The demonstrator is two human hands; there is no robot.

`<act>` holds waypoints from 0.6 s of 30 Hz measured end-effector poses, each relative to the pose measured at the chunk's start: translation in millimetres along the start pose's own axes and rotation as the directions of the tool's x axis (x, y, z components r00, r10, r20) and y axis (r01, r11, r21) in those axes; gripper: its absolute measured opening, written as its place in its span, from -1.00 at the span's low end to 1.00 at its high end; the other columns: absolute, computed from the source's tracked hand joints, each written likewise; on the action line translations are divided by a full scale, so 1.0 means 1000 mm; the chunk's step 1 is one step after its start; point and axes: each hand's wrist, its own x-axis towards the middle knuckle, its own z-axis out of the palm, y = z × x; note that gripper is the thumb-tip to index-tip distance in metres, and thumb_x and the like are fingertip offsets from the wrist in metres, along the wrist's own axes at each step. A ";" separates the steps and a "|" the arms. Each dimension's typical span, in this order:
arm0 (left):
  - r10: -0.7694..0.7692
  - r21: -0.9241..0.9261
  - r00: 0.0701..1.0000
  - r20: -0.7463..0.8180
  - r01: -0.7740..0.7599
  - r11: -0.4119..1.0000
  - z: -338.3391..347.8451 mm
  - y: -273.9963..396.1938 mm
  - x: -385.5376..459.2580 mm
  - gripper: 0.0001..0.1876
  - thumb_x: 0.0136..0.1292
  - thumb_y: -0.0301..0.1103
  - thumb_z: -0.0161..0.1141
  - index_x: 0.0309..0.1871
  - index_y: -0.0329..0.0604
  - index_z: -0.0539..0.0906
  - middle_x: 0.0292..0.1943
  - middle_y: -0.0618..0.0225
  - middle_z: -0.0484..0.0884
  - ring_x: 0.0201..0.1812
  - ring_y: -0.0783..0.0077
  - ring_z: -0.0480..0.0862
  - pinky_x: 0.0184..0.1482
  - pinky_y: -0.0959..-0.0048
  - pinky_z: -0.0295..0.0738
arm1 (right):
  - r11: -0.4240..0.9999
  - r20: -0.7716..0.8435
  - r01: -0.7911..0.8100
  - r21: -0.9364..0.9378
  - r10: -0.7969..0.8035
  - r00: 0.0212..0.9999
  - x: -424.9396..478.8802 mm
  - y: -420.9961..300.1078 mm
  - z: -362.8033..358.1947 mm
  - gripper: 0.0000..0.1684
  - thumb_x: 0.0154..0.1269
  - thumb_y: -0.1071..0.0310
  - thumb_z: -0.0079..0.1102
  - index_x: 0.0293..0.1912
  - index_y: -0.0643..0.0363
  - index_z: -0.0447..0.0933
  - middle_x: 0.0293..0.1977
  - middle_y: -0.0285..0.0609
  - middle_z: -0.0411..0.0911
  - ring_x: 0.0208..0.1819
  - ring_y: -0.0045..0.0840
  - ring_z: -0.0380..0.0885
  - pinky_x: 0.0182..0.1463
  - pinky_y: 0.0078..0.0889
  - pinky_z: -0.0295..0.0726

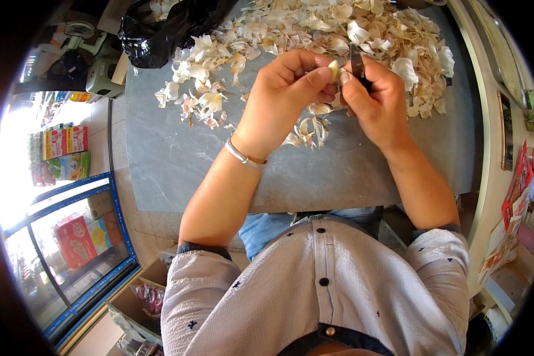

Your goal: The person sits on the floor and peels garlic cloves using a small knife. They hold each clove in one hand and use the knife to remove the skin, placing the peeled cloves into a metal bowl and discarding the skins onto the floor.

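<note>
A pale, peeled-looking garlic clove [333, 69] is pinched between the thumb and fingers of my left hand [293, 84], which wears a silver bracelet on its wrist. Close against its right side, my right hand [374, 93] grips a small dark-bladed knife [356, 62], the blade pointing away from me. My right thumb tip almost meets the clove. Both hands are raised over a grey table [196, 173]. Beyond and under them lies a broad heap of dry garlic skins [293, 26], with a smaller cluster of skins [311, 131] nearer me.
A black plastic bag [147, 40] lies at the table's far left corner. A kitchen scale [102, 62] stands left of the table. At the lower left are a glass-topped case with a blue frame [120, 218] and an open cardboard box [147, 327]. A pale cabinet edge [480, 178] runs along the right.
</note>
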 end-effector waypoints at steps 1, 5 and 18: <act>-0.019 -0.088 1.000 0.013 0.020 0.996 -0.002 -0.001 0.000 -0.85 0.27 -0.45 0.10 -0.14 -0.30 0.50 -0.31 0.36 0.58 -0.31 0.55 0.61 -0.21 0.58 0.55 | 1.000 0.002 0.016 -0.011 -0.016 1.000 0.000 0.000 0.000 -0.85 0.15 0.43 0.10 -0.50 0.25 0.40 -0.63 -0.43 0.30 -0.57 -0.83 0.23 -0.55 -0.70 0.26; -0.041 -0.224 0.997 0.067 0.055 0.973 -0.003 -0.001 0.001 -0.85 0.29 -0.43 0.07 -0.14 -0.28 0.48 -0.31 0.35 0.58 -0.28 0.55 0.59 -0.17 0.55 0.54 | 1.000 0.016 0.027 -0.001 -0.027 1.000 -0.001 -0.002 -0.001 -0.85 0.15 0.44 0.09 -0.50 0.26 0.40 -0.63 -0.43 0.30 -0.58 -0.83 0.22 -0.56 -0.70 0.24; -0.007 -0.196 1.000 -0.011 0.005 0.981 0.000 0.007 -0.001 -0.80 0.34 -0.35 0.02 -0.11 -0.29 0.50 -0.41 0.44 0.53 -0.43 0.64 0.52 -0.34 0.64 0.50 | 0.987 -0.006 -0.008 -0.158 0.007 1.000 0.007 -0.005 -0.007 -0.88 0.15 0.40 0.15 -0.41 0.26 0.46 -0.58 -0.38 0.45 -0.54 -0.82 0.33 -0.51 -0.71 0.31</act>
